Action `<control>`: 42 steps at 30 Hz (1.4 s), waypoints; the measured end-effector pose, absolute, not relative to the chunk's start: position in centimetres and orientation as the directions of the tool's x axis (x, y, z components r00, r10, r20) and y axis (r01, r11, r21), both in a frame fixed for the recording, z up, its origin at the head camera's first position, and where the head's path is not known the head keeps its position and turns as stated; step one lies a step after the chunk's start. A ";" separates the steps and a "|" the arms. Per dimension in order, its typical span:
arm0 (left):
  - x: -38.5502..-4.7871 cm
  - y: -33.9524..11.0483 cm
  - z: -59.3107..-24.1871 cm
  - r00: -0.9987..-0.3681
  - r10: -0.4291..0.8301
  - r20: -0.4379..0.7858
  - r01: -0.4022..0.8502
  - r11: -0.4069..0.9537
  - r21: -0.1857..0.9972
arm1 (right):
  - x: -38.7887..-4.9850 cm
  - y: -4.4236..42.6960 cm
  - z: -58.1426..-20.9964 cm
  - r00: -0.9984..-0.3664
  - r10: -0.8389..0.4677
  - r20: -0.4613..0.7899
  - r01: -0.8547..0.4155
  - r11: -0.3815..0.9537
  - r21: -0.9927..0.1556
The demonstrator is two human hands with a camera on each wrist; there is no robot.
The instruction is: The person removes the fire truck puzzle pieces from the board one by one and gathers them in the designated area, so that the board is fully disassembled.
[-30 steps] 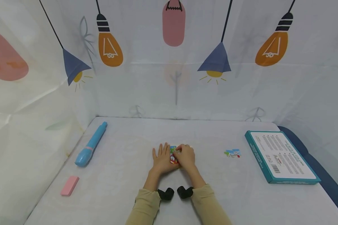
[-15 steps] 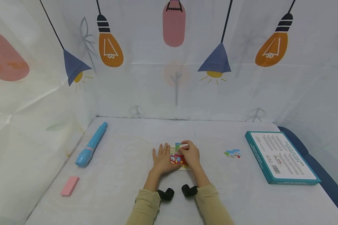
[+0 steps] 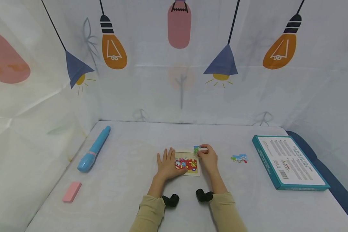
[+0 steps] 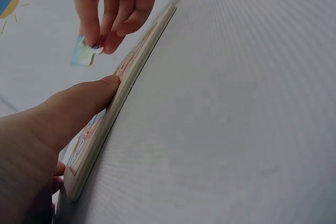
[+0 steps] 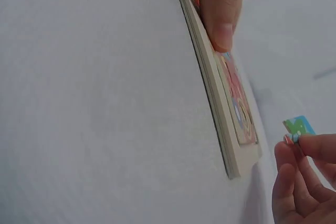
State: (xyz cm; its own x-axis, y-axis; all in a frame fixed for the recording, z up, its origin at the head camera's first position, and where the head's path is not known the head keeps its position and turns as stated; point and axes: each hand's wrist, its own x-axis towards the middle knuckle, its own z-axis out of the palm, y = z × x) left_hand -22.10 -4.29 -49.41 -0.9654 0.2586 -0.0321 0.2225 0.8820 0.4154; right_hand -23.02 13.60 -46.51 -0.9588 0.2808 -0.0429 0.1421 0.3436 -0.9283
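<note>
A small wooden puzzle board (image 3: 183, 155) lies on the white table, with red fire-truck pieces (image 3: 190, 164) set in its lower part and bare wood above them. My left hand (image 3: 166, 167) rests spread over its left side, fingers straight; in the left wrist view the thumb (image 4: 86, 95) presses the near edge. Past the board's upper right corner, my right hand (image 3: 209, 160) pinches a blue-and-green puzzle piece (image 3: 196, 149) between thumb and fingers. That piece (image 5: 300, 124) is held off the board in the right wrist view. The left palm hides the board's left part.
A small heap of puzzle pieces (image 3: 239, 158) lies to the right, before a teal-edged box (image 3: 291, 161). On the left are a blue microphone-shaped object (image 3: 94, 149) and a pink eraser-like block (image 3: 72, 191). A printed white curtain (image 3: 150, 93) stands behind the table.
My right hand has moved right with the pinched piece, from over the board to beyond its upper right corner, uncovering the fire-truck pieces and bare wood. The left hand has stayed put.
</note>
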 end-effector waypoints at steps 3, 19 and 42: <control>-22.1 -4.3 -49.4 -0.966 0.257 -0.040 0.218 0.885 0.412 | -23.0 14.3 -46.6 -0.953 0.300 -0.037 0.140 0.330 -0.933; -22.0 -4.4 -49.1 -0.965 0.261 -0.032 0.221 0.870 0.440 | -22.5 18.5 -46.5 -0.915 0.400 -0.054 0.200 0.333 -0.921; -21.8 -4.3 -48.6 -0.963 0.266 -0.045 0.222 0.877 0.427 | -21.1 21.8 -46.7 -0.822 0.568 -0.046 0.360 0.455 -0.815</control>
State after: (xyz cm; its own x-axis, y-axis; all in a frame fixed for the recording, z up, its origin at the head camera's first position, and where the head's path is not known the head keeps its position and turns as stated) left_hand -21.76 -4.34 -48.62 -0.9630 0.2659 -0.0447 0.2223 0.8767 0.4265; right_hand -21.08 21.80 -46.71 -0.8216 0.5682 -0.0457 0.3598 0.4548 -0.8147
